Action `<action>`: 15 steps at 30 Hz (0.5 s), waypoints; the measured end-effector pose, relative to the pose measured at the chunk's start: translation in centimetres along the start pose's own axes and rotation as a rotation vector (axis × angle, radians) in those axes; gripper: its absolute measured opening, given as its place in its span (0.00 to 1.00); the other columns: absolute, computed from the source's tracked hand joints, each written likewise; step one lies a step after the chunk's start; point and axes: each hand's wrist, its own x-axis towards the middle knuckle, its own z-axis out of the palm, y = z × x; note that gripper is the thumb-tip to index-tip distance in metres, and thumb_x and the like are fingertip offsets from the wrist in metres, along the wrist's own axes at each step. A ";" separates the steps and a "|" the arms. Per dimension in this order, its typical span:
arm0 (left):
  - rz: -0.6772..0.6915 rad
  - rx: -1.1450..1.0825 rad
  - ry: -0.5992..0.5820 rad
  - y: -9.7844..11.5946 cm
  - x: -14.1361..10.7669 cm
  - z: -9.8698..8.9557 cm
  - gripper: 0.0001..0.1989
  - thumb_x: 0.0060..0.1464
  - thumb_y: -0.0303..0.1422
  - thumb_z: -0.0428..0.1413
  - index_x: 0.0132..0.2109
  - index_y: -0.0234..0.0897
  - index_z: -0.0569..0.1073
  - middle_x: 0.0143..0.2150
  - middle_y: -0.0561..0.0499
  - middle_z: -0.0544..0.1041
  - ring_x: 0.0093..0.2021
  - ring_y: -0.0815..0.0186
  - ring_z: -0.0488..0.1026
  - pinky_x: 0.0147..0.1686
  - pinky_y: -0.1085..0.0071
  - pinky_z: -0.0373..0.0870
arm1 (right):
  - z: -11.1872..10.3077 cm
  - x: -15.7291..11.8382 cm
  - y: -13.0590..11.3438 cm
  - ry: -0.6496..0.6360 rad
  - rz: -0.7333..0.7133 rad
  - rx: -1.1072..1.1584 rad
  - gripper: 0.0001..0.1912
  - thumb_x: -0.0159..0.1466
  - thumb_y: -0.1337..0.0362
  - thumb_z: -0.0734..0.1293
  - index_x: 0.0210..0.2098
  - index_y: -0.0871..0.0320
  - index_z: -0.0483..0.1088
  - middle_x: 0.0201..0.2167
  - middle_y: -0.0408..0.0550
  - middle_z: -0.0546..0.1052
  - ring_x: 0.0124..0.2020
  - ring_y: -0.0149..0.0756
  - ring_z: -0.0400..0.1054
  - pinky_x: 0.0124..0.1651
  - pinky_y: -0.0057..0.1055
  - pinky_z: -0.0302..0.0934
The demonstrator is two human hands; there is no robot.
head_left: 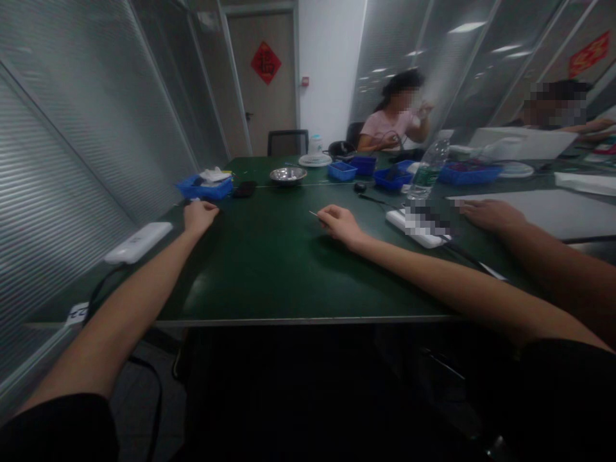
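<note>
My right hand (339, 226) is raised a little above the dark green table (250, 269), its thumb and fingers pinched together. A thin, pale stick (313, 213) pokes out of that pinch toward the left; its exact kind is too small to tell. On the left, my left hand (199, 218) is closed at the fingertips, just in front of a blue plastic basket (205, 188) with crumpled white tissue (215, 174) in it. Whatever those fingers hold, if anything, cannot be made out. A shiny metal bowl (287, 176) stands farther back between both hands.
White power strips lie at left (138, 242) and right (416, 228). A water bottle (430, 168) and several blue baskets (342, 171) stand at back right. A neighbour's hand (491, 215) rests beside my right arm. Another person (392, 122) sits at the far end.
</note>
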 end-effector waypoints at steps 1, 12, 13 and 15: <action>-0.018 -0.021 -0.002 0.0 0.0 0.0 0.11 0.52 0.35 0.66 0.42 0.37 0.85 0.42 0.43 0.84 0.47 0.51 0.79 0.53 0.60 0.73 | 0.0 0.0 0.0 0.002 0.002 -0.003 0.15 0.67 0.51 0.67 0.42 0.57 0.74 0.32 0.44 0.76 0.24 0.29 0.65 0.22 0.24 0.59; -0.191 -0.213 -0.020 -0.6 1.0 0.5 0.12 0.48 0.34 0.69 0.42 0.36 0.85 0.41 0.44 0.84 0.44 0.55 0.79 0.51 0.63 0.75 | -0.1 -0.2 -0.2 -0.008 0.008 0.005 0.14 0.67 0.52 0.67 0.43 0.57 0.74 0.31 0.44 0.75 0.24 0.28 0.65 0.22 0.24 0.59; -0.192 -0.222 -0.016 -0.6 1.1 0.5 0.12 0.48 0.33 0.68 0.41 0.36 0.85 0.41 0.44 0.84 0.44 0.55 0.79 0.50 0.63 0.75 | -0.1 -0.2 -0.2 -0.006 0.010 0.003 0.14 0.67 0.52 0.67 0.43 0.57 0.74 0.32 0.44 0.75 0.24 0.29 0.65 0.22 0.24 0.59; -0.185 -0.227 -0.011 -0.6 1.0 0.6 0.11 0.48 0.32 0.67 0.41 0.37 0.85 0.40 0.44 0.84 0.44 0.55 0.79 0.49 0.63 0.75 | -0.1 -0.2 -0.3 -0.005 0.010 0.002 0.14 0.67 0.52 0.68 0.42 0.56 0.74 0.32 0.44 0.76 0.25 0.29 0.65 0.22 0.24 0.59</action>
